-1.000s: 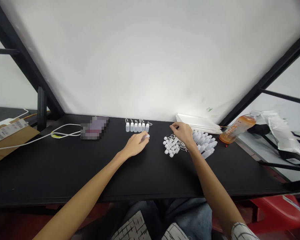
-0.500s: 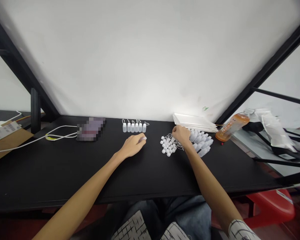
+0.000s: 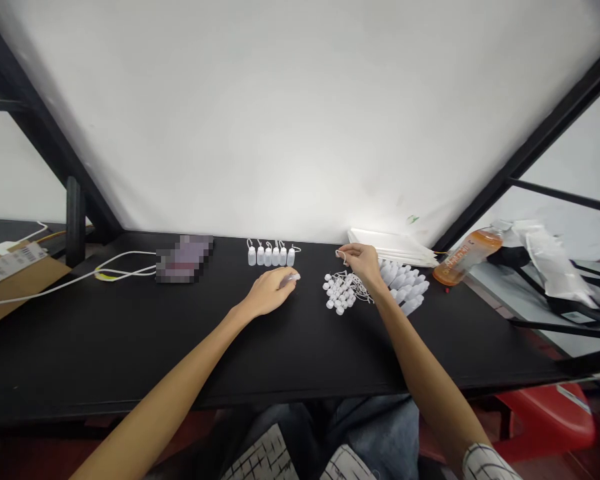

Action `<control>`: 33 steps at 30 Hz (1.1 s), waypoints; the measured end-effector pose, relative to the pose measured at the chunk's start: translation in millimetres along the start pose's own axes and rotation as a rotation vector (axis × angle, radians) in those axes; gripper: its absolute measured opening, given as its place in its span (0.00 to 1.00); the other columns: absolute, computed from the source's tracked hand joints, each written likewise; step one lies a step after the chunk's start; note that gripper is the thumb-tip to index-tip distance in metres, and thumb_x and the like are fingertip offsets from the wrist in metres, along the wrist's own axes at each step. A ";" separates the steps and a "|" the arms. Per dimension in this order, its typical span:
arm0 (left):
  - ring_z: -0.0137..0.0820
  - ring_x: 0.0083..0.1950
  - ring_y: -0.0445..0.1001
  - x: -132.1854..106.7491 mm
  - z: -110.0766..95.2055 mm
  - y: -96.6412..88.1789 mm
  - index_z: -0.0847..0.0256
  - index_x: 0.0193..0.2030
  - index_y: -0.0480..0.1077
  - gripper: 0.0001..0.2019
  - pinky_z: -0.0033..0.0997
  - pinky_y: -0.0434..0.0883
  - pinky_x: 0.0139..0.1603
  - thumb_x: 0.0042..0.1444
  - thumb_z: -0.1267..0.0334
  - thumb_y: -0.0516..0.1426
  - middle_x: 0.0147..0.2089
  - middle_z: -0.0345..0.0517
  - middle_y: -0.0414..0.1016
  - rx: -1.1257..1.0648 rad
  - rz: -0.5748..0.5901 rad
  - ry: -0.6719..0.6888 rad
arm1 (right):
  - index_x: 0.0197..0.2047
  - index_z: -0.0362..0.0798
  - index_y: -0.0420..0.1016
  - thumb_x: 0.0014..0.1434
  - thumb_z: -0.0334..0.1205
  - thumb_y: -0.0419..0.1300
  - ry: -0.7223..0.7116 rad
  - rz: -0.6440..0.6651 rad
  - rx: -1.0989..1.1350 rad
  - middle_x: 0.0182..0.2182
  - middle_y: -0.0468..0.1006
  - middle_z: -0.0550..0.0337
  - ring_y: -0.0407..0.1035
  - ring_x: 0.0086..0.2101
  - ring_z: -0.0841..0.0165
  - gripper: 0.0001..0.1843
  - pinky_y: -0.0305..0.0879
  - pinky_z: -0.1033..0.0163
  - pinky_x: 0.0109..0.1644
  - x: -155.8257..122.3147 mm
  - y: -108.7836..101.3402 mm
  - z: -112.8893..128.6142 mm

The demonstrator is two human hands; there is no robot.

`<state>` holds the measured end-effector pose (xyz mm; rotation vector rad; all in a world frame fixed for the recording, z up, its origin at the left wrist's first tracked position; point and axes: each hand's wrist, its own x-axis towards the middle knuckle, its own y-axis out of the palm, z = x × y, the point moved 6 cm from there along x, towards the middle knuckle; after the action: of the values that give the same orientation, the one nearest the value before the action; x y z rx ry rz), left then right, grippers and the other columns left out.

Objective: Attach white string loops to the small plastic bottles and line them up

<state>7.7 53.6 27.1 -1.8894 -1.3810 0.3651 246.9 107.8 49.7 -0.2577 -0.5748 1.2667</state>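
Note:
My left hand (image 3: 271, 291) is closed around a small translucent bottle (image 3: 293, 277), whose neck pokes out past the thumb and forefinger. Between the fingertips of my right hand (image 3: 361, 260) is a white cap with a cord loop (image 3: 339, 254), held above the table. Just below that hand lies a pile of white corded caps (image 3: 339, 293), with their strings tangled on the right side. Several bottles without caps (image 3: 409, 288) lie bunched beside my right wrist, which partly hides them. Behind my left hand, several capped bottles (image 3: 272, 256) stand upright in a row, loops on top.
A stack of white sheets or bags (image 3: 395, 248) rests against the wall. An orange drink bottle (image 3: 466, 256) leans at the right. To the left are a blurred-out flat object (image 3: 184, 259), white cables (image 3: 130, 253) and a cardboard box (image 3: 15, 283) on the black table (image 3: 260, 360).
My right hand has risen off the cap pile and now has a corded cap in its fingertips. My left hand keeps the small bottle, almost still. The view has shifted slightly.

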 end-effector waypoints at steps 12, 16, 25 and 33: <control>0.34 0.42 0.74 2.3 2.5 0.2 0.55 0.54 0.73 0.17 0.29 0.67 0.35 0.60 0.59 0.53 0.48 0.44 0.79 -0.069 -0.056 0.070 | 0.29 0.42 0.78 0.40 0.49 0.72 -0.016 0.482 0.379 0.23 0.76 0.58 0.61 0.21 0.76 0.19 0.56 0.68 0.23 -44.6 64.0 38.2; 0.32 0.39 0.74 1.2 -0.5 -1.5 0.53 0.51 0.74 0.15 0.28 0.66 0.34 0.59 0.60 0.54 0.44 0.41 0.80 -0.052 -0.058 0.075 | 0.31 0.42 0.78 0.43 0.49 0.71 0.001 0.488 0.373 0.21 0.74 0.60 0.62 0.21 0.75 0.18 0.51 0.71 0.20 -45.1 65.6 33.7; 0.34 0.40 0.75 0.0 0.9 -3.2 0.53 0.52 0.73 0.15 0.32 0.67 0.40 0.59 0.57 0.55 0.43 0.41 0.80 0.014 -0.060 0.049 | 0.35 0.41 0.80 0.47 0.49 0.68 -0.007 0.509 0.352 0.17 0.70 0.63 0.61 0.18 0.75 0.19 0.49 0.71 0.17 -50.8 69.3 35.0; 0.33 0.35 0.74 -0.7 -1.8 -7.1 0.52 0.51 0.73 0.16 0.31 0.65 0.37 0.62 0.54 0.51 0.41 0.41 0.81 0.031 -0.033 0.017 | 0.39 0.41 0.81 0.51 0.47 0.64 -0.085 0.579 0.334 0.26 0.77 0.56 0.66 0.21 0.73 0.18 0.56 0.71 0.17 -55.0 69.1 41.8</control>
<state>3.7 53.2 33.3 -1.8382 -1.3866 0.3516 157.4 70.8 36.3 -0.0893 -0.3581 1.9168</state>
